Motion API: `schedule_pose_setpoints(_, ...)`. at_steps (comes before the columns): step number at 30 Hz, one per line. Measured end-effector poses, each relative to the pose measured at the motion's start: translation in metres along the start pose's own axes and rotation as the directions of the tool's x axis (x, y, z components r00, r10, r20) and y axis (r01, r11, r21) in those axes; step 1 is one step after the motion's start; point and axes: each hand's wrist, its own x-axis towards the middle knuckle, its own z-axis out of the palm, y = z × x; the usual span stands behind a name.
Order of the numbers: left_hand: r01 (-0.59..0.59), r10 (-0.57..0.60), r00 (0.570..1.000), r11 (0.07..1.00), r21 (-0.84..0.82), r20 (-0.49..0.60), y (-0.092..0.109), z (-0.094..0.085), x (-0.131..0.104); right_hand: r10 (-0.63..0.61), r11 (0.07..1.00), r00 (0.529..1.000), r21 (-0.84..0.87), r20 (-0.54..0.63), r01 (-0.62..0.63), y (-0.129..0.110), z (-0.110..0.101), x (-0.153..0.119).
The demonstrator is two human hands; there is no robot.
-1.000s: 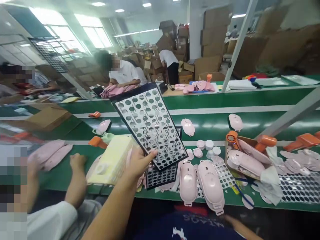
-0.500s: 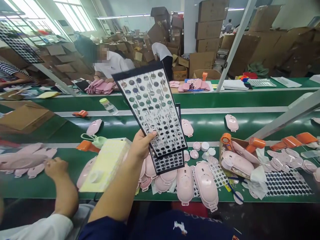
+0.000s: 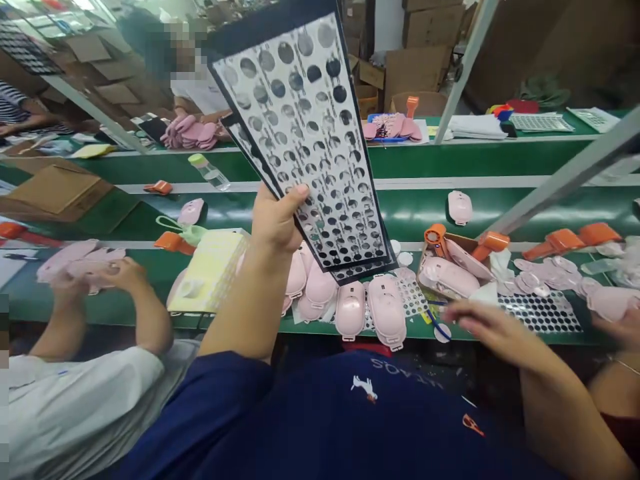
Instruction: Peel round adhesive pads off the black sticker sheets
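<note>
Above the bench's near edge, left hand [image 3: 273, 217], fingers clamped on sticker sheet [image 3: 305, 127]; right hand [image 3: 487, 327], fingers apart, blurred.

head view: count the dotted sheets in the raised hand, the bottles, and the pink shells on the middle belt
dotted sheets: 2
bottle: 1
pink shells: 2
total: 5
</note>
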Motion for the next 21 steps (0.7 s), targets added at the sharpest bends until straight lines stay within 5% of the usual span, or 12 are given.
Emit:
schedule_pose_setpoints(3,0.003,0.003,0.997,0.997,-0.071,0.083,0.000,0.027,-0.004,-0.206,0.968,0.918,0.066,-0.339,0.242,-0.039,0.006,0.043)
schedule_pose_setpoints(7,0.049,-0.021,0.989,0.982,-0.184,0.149,-0.011,0.047,-0.009,-0.320,0.943,0.848,-0.059,-0.422,0.326,-0.075,0.029,0.100)
schedule_pose_setpoints(10,0.108,-0.071,0.986,0.962,-0.253,0.149,-0.026,0.043,-0.017,-0.337,0.926,0.793,-0.027,-0.507,0.377,-0.071,0.035,0.119)
schedule_pose_setpoints(16,-0.012,0.013,1.000,0.960,-0.281,0.003,-0.047,-0.005,-0.035,-0.252,0.862,0.722,0.190,-0.644,0.470,-0.044,0.016,0.127)
schedule_pose_setpoints(18,-0.098,0.091,0.995,0.967,-0.233,-0.039,-0.032,-0.036,-0.021,-0.275,0.849,0.669,0.153,-0.690,0.506,-0.047,-0.004,0.120)
schedule_pose_setpoints(21,-0.268,0.262,0.962,0.961,-0.074,-0.075,0.021,-0.093,0.020,-0.294,0.873,0.599,0.045,-0.745,0.485,-0.057,-0.047,0.100)
